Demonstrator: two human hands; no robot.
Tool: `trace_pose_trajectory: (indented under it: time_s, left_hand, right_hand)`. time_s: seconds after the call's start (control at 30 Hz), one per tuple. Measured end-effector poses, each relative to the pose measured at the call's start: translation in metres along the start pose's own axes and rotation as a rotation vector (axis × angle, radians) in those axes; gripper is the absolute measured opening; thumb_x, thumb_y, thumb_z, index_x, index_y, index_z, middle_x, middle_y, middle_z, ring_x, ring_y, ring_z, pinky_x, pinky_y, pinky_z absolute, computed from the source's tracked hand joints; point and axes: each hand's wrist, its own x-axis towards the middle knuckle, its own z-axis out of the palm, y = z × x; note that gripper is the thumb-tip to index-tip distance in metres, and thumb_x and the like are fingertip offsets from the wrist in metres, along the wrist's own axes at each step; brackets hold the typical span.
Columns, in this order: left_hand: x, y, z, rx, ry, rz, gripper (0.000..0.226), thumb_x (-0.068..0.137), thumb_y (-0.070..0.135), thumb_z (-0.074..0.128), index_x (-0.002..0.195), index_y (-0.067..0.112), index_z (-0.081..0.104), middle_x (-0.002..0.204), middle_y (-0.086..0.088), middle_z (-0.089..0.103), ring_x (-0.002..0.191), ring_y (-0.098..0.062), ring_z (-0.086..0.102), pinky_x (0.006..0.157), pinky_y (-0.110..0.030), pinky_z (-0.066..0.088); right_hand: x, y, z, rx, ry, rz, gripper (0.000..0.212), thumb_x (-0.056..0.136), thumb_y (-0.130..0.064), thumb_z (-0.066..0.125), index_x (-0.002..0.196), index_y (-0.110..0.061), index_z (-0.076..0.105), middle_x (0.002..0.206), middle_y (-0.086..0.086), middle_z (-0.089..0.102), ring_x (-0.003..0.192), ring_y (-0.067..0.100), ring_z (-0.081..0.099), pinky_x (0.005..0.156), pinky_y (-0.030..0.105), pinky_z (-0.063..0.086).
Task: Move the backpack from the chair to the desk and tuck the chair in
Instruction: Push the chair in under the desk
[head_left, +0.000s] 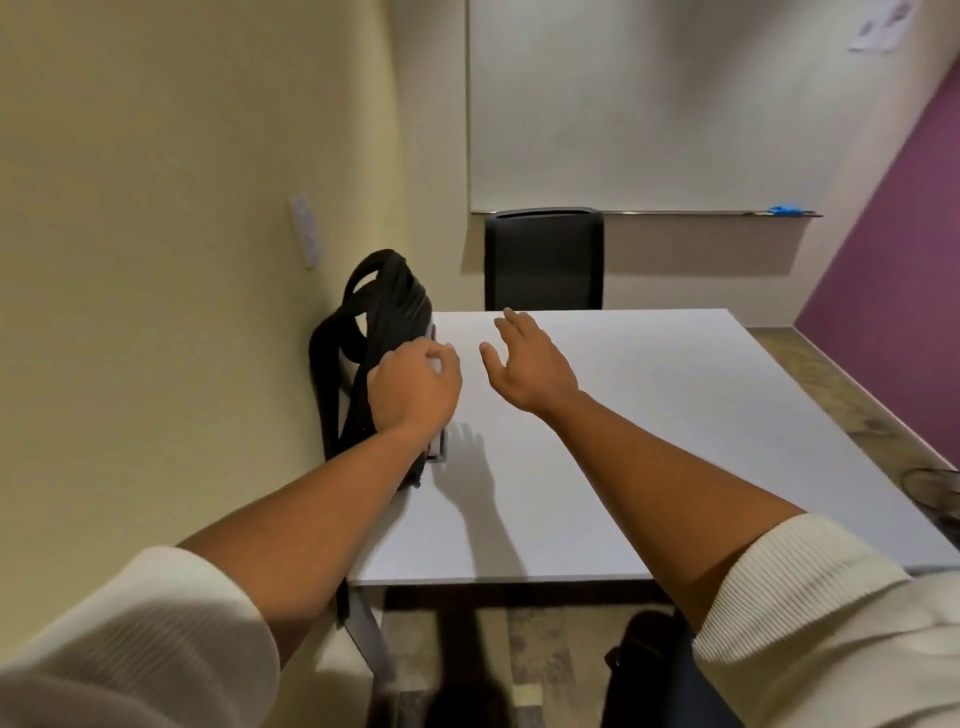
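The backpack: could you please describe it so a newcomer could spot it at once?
Start at the white desk and follow its left edge to the cream wall. The backpack stands there, under the left hand. It is black with looping straps, unlike the mesh-backed chair beyond.

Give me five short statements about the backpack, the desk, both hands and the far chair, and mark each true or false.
1. The backpack stands on the desk at its left edge, by the wall. True.
2. The right hand grips a backpack strap. False: it is open above the desk, holding nothing.
3. The left hand is at the backpack, fingers curled. True.
4. The black chair at the far side lies tipped over. False: it stands upright.
5. A laptop lies on the desk. False: none shows.
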Motion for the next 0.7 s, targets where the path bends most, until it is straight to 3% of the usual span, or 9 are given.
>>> trace_pose_trajectory:
  time_s: [0.23, 0.7]
  left_hand:
    - [-0.043, 0.063, 0.033, 0.034, -0.072, 0.161, 0.038, 0.099, 0.043, 0.046, 0.123, 0.022, 0.066, 0.127, -0.001, 0.067, 0.113, -0.022, 0.060, 0.103, -0.044, 0.046]
    - [-0.203, 0.208, 0.127, -0.001, -0.123, 0.256, 0.034, 0.099, 0.036, 0.046, 0.120, 0.021, 0.067, 0.123, -0.004, 0.069, 0.111, -0.026, 0.061, 0.103, -0.043, 0.039]
  right_hand:
    - [-0.058, 0.050, -0.061, -0.084, 0.068, 0.028, 0.059, 0.102, -0.047, 0.037, 0.151, -0.016, 0.029, 0.162, 0.006, 0.021, 0.149, 0.026, 0.014, 0.116, 0.044, 0.021]
    - [-0.226, 0.202, -0.205, -0.102, 0.119, 0.096, 0.055, 0.103, -0.040, 0.038, 0.150, -0.012, 0.032, 0.161, 0.007, 0.024, 0.149, 0.023, 0.014, 0.119, 0.043, 0.021]
